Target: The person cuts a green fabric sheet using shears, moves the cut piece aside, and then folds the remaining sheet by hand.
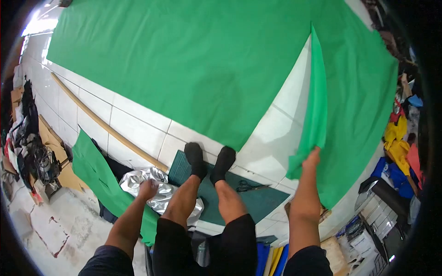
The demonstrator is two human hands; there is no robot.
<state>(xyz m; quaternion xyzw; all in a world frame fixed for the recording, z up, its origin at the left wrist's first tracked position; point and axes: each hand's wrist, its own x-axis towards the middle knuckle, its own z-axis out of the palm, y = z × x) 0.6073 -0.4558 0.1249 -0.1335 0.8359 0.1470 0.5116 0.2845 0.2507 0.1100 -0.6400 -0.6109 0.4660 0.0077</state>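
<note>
A large green fabric sheet [175,60] is spread over the tiled floor, with a long cut splitting its right part from the rest. My right hand [312,157] is closed on the loose edge of the green fabric strip [316,101], which is folded back along the cut. My left hand [148,189] hangs over a crumpled silver sheet [168,198] and a smaller green fabric piece [99,170]; its fingers are mostly hidden from above. A pair of scissors [251,186] lies on the dark green cutting mat [258,202], right of my feet.
My feet in black socks [195,158] stand at the mat's far edge. A long wooden strip [108,126] lies diagonally on the left. Cardboard [57,152] and piled items line the left side. Colourful cloths [398,138] lie at the right, above a dark chair-like object [386,198].
</note>
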